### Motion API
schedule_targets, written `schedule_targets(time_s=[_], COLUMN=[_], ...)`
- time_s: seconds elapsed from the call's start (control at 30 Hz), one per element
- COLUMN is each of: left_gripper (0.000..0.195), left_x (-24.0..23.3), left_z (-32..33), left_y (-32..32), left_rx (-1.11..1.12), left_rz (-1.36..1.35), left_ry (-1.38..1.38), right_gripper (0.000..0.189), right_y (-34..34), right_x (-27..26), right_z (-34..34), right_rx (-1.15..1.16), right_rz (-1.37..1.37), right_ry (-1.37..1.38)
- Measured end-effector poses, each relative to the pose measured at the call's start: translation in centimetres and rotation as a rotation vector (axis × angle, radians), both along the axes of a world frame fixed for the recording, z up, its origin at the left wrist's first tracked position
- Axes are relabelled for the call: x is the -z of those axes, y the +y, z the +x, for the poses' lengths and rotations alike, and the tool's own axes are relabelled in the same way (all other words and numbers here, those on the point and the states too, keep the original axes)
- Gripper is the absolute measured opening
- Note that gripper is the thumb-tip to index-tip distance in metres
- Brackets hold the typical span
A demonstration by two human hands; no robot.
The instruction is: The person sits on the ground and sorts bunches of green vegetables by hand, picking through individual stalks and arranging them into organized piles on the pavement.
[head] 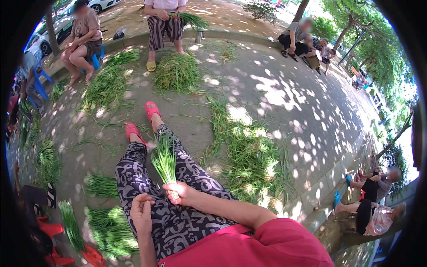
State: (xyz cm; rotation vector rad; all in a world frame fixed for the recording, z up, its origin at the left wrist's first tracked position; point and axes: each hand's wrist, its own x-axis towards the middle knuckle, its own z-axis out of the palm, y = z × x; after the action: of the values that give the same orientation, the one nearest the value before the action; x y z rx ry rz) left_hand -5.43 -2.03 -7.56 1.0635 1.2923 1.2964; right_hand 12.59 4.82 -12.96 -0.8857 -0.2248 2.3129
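My right hand [180, 193] is closed around the pale root end of a bunch of garlic chives [164, 163]. The green leaves fan out away from me, above my patterned trousers [200, 182]. My left hand [142, 208] is raised over my lap, its fingers loosely curled with thumb and fingertips close together; whether anything thin is between them I cannot tell. Tidy bundles of chives [111, 230] lie on the ground to my left, with a smaller bundle [101, 186] just beyond them. On my right spreads a large loose heap of chives [252, 157].
Opposite me a seated person [165, 20] holds chives behind another heap [176, 71]. At the left, a person sits on a blue stool [96, 56] near more chives [105, 86]. Red stools [50, 228] stand close at lower left. A kerb [233, 35] runs across the back. Several people sit along the right.
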Motion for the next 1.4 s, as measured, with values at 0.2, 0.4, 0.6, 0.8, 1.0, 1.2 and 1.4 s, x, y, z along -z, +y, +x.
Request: schedule_targets(time_s=[0.2, 0.4, 0.6, 0.8, 1.0, 1.2, 1.4], left_gripper=[0.021, 0.021, 0.021, 0.021, 0.021, 0.021, 0.02], left_x=[0.0, -0.3, 0.0, -0.4, -0.1, -0.3, -0.3], left_z=[0.3, 0.4, 0.3, 1.0, 0.5, 0.6, 0.5], left_y=[0.1, 0.1, 0.1, 0.3, 0.1, 0.1, 0.1], left_rx=[0.003, 0.005, 0.006, 0.025, 0.016, 0.007, 0.019], left_rz=[-0.003, -0.001, 0.006, 0.017, 0.031, 0.011, 0.006], left_ry=[-0.008, 0.0, 0.016, 0.047, 0.047, 0.05, 0.063], right_gripper=[0.016, 0.011, 0.016, 0.015, 0.018, 0.017, 0.015], right_y=[3.9, 12.9, 11.3, 6.7, 6.8, 6.7, 7.6], right_x=[-2.3, -14.2, -12.9, 1.1, 2.7, 2.6, 0.7], right_z=[1.8, 6.9, 4.8, 1.4, 1.0, 0.9, 2.6], right_rx=[0.187, 0.699, 0.827, 0.479, 0.335, 0.325, 0.433], right_rz=[-0.126, 0.224, 0.382, -0.172, -0.242, -0.192, -0.288], right_ry=[0.115, 0.308, 0.027, 0.05, 0.074, -0.017, 0.28])
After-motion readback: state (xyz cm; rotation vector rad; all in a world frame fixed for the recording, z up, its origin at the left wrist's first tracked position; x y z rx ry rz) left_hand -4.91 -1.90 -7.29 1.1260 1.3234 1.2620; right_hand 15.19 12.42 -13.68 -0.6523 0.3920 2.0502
